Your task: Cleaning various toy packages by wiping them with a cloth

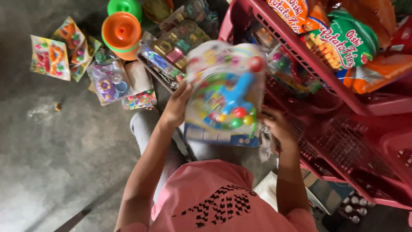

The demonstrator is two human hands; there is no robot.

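Note:
I hold a plastic-wrapped toy pack (225, 92) with a blue toy piece and coloured balls in front of me, above my lap. My left hand (177, 105) grips its left edge. My right hand (274, 124) holds its lower right corner, close to the red plastic crate (343, 96). The pack hides part of both hands' fingers.
Several more packaged toys lie on the grey concrete floor: flat packs (51, 56) at far left, a purple set (109, 83), a boxed set (174, 51). Stacked orange and green plastic bowls (122, 30) stand behind. Snack bags (343, 43) fill the crate's top shelf.

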